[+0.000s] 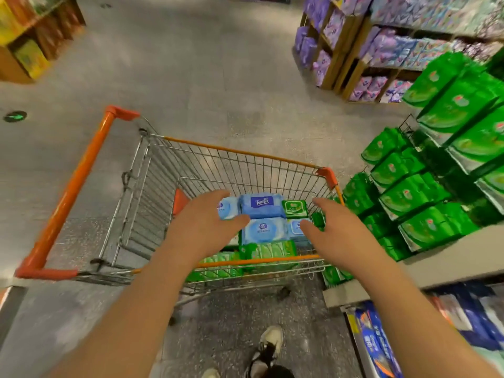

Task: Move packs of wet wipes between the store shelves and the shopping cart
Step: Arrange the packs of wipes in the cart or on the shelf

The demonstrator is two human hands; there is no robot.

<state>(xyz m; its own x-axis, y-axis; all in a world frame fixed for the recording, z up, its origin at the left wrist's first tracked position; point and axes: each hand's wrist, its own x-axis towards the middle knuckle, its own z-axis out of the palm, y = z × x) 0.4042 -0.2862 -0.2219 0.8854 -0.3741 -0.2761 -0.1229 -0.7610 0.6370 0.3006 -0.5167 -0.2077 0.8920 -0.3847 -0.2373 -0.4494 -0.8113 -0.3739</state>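
While both hands reached over the shopping cart [240, 152], left hand [203, 227] and right hand [334, 230] were spread and held nothing. Blue and green packs of wet wipes [263, 230] lay just beneath and between them; direction of transfer could not be judged, and the store shelves [447, 257] right of the right hand were stocked.

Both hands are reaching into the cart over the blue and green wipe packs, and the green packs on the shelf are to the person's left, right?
Not quite. The head view shows the green shelf packs on the person's right, beside the cart. Both the left hand and right hand do reach over the packs.
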